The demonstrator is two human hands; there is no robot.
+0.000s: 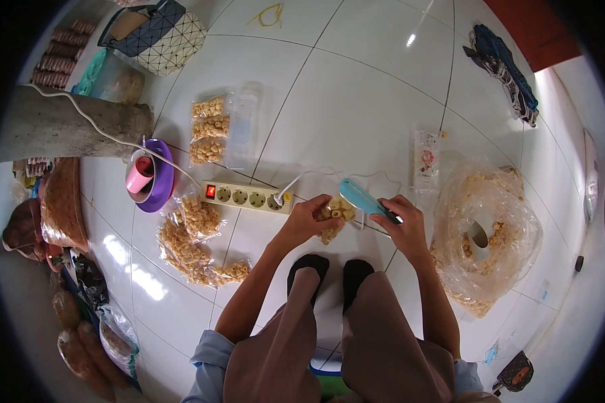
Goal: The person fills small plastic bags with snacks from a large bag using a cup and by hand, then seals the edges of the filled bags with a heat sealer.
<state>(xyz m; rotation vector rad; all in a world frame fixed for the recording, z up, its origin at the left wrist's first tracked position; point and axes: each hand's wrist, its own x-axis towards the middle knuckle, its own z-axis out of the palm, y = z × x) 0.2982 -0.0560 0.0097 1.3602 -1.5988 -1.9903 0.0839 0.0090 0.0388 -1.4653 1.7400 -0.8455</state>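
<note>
My left hand (314, 218) is closed on a small clear bag of ring-shaped snacks (339, 209) above the floor, in front of my feet. In my right hand (405, 223) is a turquoise handheld bag sealer (364, 199), its far end over the top of the snack bag. Whether the sealer's jaws press on the plastic I cannot tell. A white cord runs from near the sealer to the power strip (247, 197), whose red switch glows. Right of my right hand sits a large open clear bag of loose snacks (485, 232).
Filled snack bags (193, 242) lie left of the power strip, and more small bags (208, 129) beside a clear plastic container (243, 131). A purple dish (160, 176) holds a pink cup (140, 173). A printed plastic packet (426, 160) lies near the big bag. A pillar (74, 124) stands at left.
</note>
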